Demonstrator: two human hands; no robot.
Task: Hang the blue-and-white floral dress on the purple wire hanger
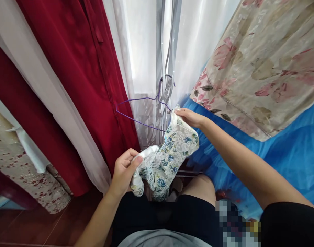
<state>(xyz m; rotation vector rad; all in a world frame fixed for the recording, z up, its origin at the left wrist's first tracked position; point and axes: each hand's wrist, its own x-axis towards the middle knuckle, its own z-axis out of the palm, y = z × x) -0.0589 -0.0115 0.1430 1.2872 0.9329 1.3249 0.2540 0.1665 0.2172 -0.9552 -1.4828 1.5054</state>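
A white garment with blue and green flowers (172, 154) is stretched between my two hands, above my lap. My left hand (124, 168) is closed on the white edge of its left side, thumb on top. At its upper right corner, my right hand (191, 117) pinches the fabric beside a purple hanger (141, 98). The hanger's hook is up among the white hangers, and its left arm is bare. Its right end passes behind or into the garment; which of these I cannot tell.
Several white hangers (163, 44) hang in front of white curtains (144, 44). Long red fabric (69, 68) hangs on the left. A beige floral cloth (270, 72) and blue fabric (291, 161) are on the right. Below lies a red tiled floor (30, 226).
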